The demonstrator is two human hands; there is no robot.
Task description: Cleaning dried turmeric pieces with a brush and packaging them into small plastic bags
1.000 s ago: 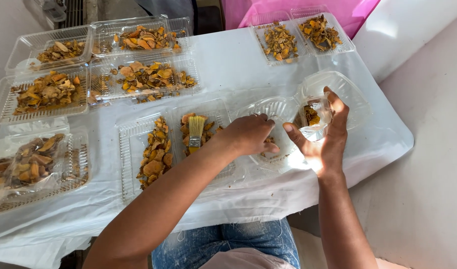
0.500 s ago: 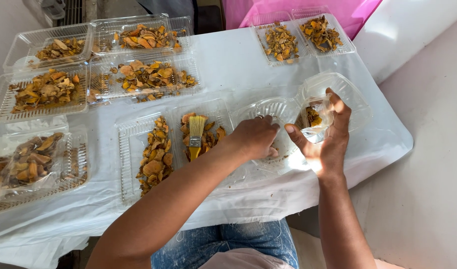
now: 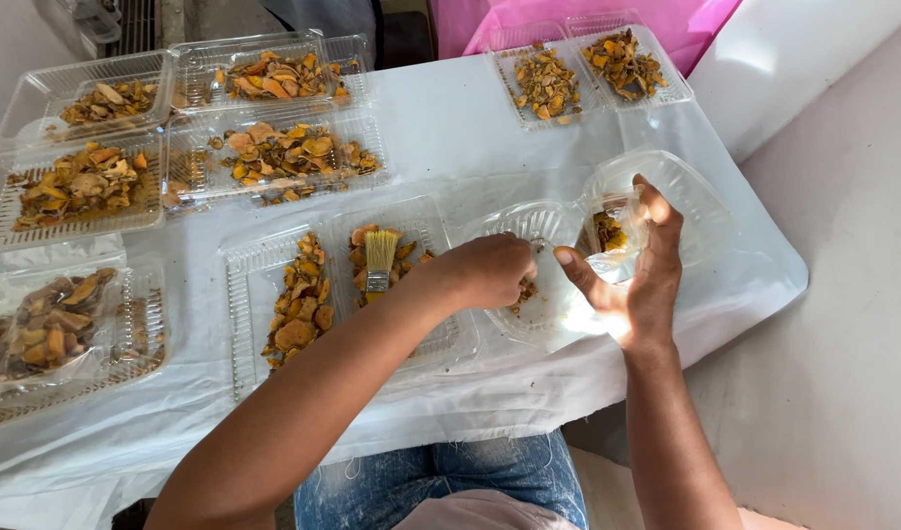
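My left hand (image 3: 490,270) reaches across into an open clear plastic clamshell box (image 3: 544,221). Its fingers are bunched together, tips down on a few orange-brown dried pieces (image 3: 522,291) in the box. My right hand (image 3: 632,265) is just to the right, palm up. It holds a small clear plastic container (image 3: 612,231) with some of the same dried pieces inside. The clamshell's other half (image 3: 701,201) lies behind that hand.
A yellow-bristled brush (image 3: 379,260) lies on a two-part tray of dried pieces (image 3: 244,294) left of my hands. Several more filled clear trays (image 3: 273,162) cover the white-clothed table (image 3: 450,108), two at the far right (image 3: 588,69). The table edge is near my lap.
My left hand has slid a little right and down into the clamshell box. My right hand stays nearly still with its container.
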